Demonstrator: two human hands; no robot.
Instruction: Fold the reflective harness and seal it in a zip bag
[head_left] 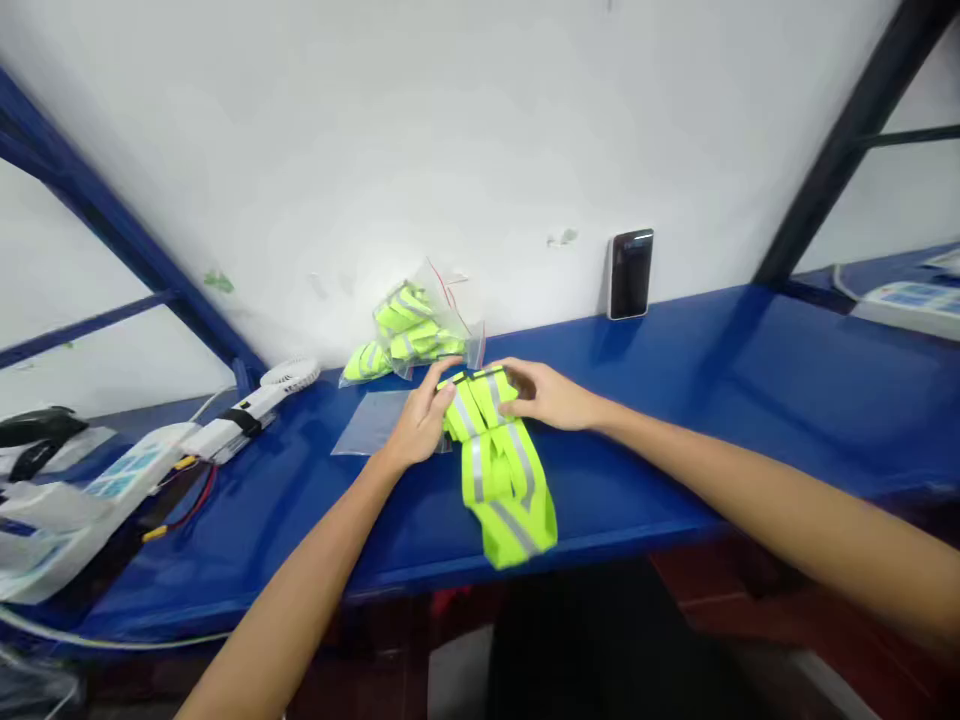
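Note:
A neon-yellow reflective strap with silver stripes lies partly folded at the middle of the blue table, its loose end reaching toward the front edge. My left hand grips the upper left of the bundle between thumb and fingers. On the upper right side, my right hand pinches the same strap. Dark buckle-like pieces show along the bundle's top. Left of my left hand lies a flat clear plastic bag. Behind the hands, clear zip bags hold more yellow reflective straps against the wall.
A phone-like device leans on the wall at the back right. To the left are a small white fan, a bundled white item, white power strips and cables. Blue metal posts frame the table.

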